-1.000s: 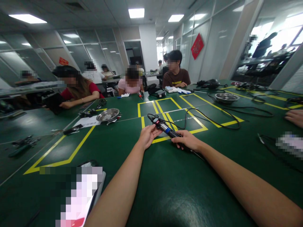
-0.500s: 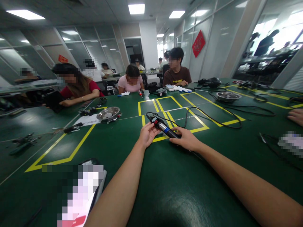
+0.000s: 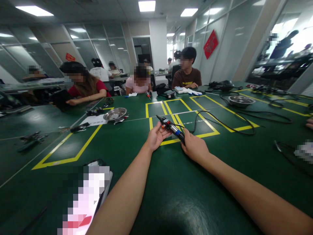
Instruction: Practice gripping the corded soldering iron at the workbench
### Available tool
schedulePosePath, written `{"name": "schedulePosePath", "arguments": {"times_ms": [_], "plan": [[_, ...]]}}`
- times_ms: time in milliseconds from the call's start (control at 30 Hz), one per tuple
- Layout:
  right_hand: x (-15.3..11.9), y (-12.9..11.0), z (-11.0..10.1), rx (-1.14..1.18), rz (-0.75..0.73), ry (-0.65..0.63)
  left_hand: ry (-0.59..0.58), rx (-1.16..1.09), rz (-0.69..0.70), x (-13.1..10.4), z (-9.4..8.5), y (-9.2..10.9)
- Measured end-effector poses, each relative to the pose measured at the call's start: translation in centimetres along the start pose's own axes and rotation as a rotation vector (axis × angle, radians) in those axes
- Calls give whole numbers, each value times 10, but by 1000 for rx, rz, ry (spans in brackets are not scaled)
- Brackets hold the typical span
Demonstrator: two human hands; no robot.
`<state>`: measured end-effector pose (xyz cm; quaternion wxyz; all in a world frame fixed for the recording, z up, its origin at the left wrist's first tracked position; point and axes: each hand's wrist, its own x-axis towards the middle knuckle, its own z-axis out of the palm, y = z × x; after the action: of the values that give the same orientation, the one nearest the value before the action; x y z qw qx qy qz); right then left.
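Note:
A slim cylindrical hand tool [image 3: 175,130] lies slantwise between my hands, just above the table. It has a silver body, a blue band, a black rear end and a dark head with red parts. A black pointed piece sticks out from the head toward the upper left. My left hand [image 3: 156,135] cradles the head, palm up, with its thumb beside it and fingers beneath. Around the black rear end, my right hand [image 3: 195,144] is closed. A black cable [image 3: 195,119] runs near the tool across the table. The exact kind of tool is unclear.
The green table [image 3: 166,182] carries yellow tape outlines. Metal bowls stand at left [image 3: 114,114] and right [image 3: 241,101]. A blurred-out phone-like device [image 3: 85,199] lies by my left forearm. Several people sit across the table. Tangled cables [image 3: 274,91] lie at the far right.
The tool has rolled and shifted, so its black pointed piece and red parts show more clearly. My right hand has changed its hold on the rear end. The whole view has shifted slightly.

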<state>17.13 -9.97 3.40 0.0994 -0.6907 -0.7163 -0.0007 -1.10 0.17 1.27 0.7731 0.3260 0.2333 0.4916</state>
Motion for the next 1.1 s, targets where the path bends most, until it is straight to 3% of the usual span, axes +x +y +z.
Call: {"name": "schedulePosePath", "arguments": {"times_ms": [267, 533, 833, 1100], "plan": [[1, 1, -3, -15, -62, -44, 42, 18, -25, 2, 5, 0], [9, 26, -1, 354, 16, 77, 36, 49, -27, 2, 6, 0], [2, 23, -1, 355, -187, 75, 73, 30, 30, 6, 0, -4], [1, 23, -3, 370, -236, 64, 90, 6, 21, 7, -1, -2]]}}
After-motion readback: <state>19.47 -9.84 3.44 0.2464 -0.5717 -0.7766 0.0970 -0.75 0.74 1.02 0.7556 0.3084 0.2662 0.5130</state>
